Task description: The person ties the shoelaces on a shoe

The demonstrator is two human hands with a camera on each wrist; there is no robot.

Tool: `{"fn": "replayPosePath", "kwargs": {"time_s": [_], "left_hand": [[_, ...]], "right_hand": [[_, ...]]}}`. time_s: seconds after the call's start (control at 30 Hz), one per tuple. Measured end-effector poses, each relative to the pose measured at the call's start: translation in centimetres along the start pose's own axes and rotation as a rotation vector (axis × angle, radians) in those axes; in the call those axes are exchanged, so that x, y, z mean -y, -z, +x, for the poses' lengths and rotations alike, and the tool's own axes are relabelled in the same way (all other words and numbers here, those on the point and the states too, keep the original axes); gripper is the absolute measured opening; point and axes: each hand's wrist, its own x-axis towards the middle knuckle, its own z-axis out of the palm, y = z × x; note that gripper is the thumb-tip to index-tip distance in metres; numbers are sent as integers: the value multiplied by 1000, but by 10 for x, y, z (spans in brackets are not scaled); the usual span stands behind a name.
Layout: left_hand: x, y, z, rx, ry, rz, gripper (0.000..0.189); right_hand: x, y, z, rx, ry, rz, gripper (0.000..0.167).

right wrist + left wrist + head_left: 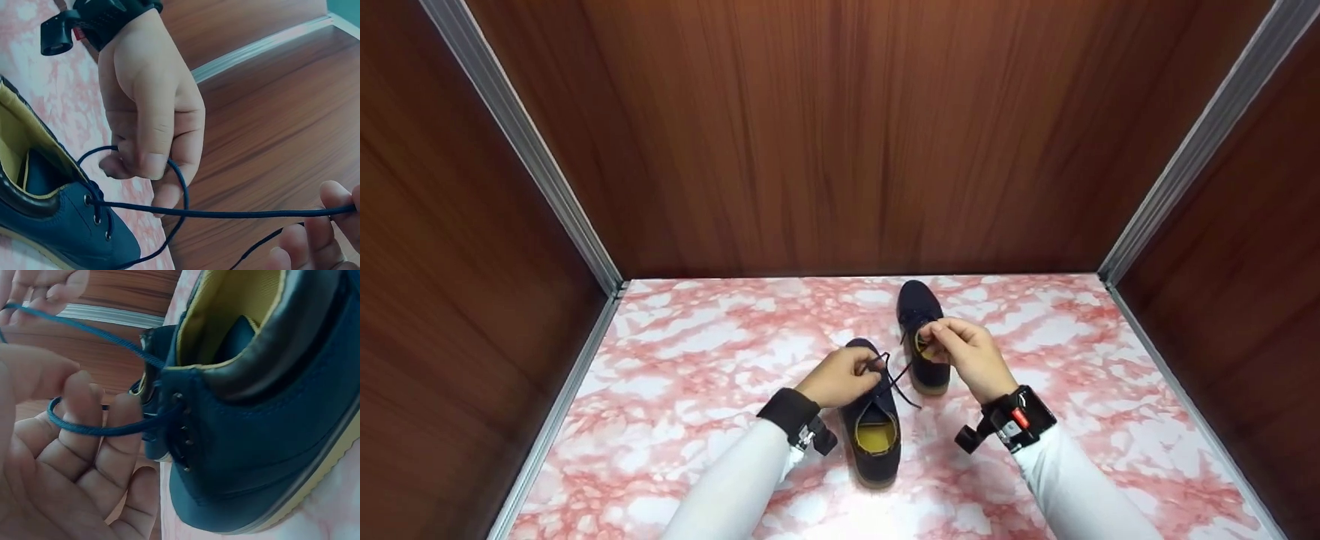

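A dark navy lace-up shoe (891,454) with a yellow lining lies nearest me, its toe pointing away. My left hand (840,379) is over its front part and pinches one strand of the shoelace (95,431) between thumb and forefinger; a curve of that strand crosses the fingers. To the right, my right hand (969,360) grips the other strand of the dark lace (253,214), pulled fairly straight from the top eyelet. This hand is above the second shoe (916,298) in the head view and partly hides it. A loose lace end hangs between the hands.
The shoes lie on a red-and-white marbled surface (697,435). A brown wood-grain panel (840,150) closes off the back, with further panels at both sides. Metal strips (532,150) run along the corners. Both wrists carry black straps with small cameras.
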Motion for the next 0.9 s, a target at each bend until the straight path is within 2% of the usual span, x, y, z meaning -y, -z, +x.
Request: {"fn": "replayPosePath", "kwargs": {"time_s": [0.17,0.3,0.43,0.57,0.63,0.73,0.9], "left_hand": [[1,-6,4,3,-26,75,25],[0,-11,8,-9,-47,121,26],[-1,-18,9,-38,-72,159,20],[-1,-22,8,-82,-69,150,31],[-1,-22,7,-95,-46,115,33],[2,-21,5,-111,1,52,30],[7,-19,1,-124,44,-23,27]], "right_hand": [[9,-4,11,78,5,-84,27],[21,-14,22,141,30,-216,30],[32,-29,36,214,145,-417,25],[35,-41,45,301,240,-577,24],[33,-42,47,329,237,-602,27],[27,-38,47,329,205,-601,30],[12,-23,49,312,128,-529,30]]}}
